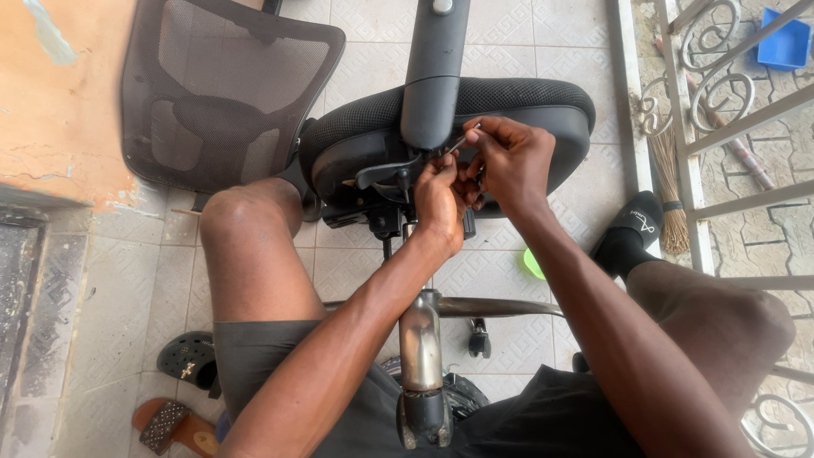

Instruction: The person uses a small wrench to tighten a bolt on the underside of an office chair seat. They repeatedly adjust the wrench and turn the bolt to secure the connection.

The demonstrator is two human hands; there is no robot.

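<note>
At the far left an orange wall (59, 93) with flaking paint is seen, and below it a tiled floor (153, 280) on which a brown sandal (174, 427) and a black perforated clog (188, 357) are lying. Just right of the wall, a black mesh chair backrest (220, 93) is propped, detached from the rest of the chair.

Toward the middle, the black padded chair seat (526, 110) is seen turned on its side, with its underside mechanism (381, 191) facing the person and a dark grey armrest (434, 76) running down across it. The seat is held between the person's bare knees. A worn metal gas cylinder (421, 348) is seen projecting from the mechanism toward the camera, with a chrome base leg (500, 307) and a small caster (480, 337) beside it.

The left hand (439, 199) is closed against the mechanism, its fingers clenched around a part that cannot be made out. Just to its right, touching it, the right hand (507, 161) is held with its fingers pinched on a thin metal tool (463, 138), whose tip is directed at the mechanism under the armrest.

Further right, a small green object (532, 265) is partly hidden behind the right forearm, and a foot in a black slipper (629, 231) is rested on the tiles. A straw broom (668, 182) is leaned by a white wrought-iron railing (721, 127), beyond which a blue container (784, 41) is seen.
</note>
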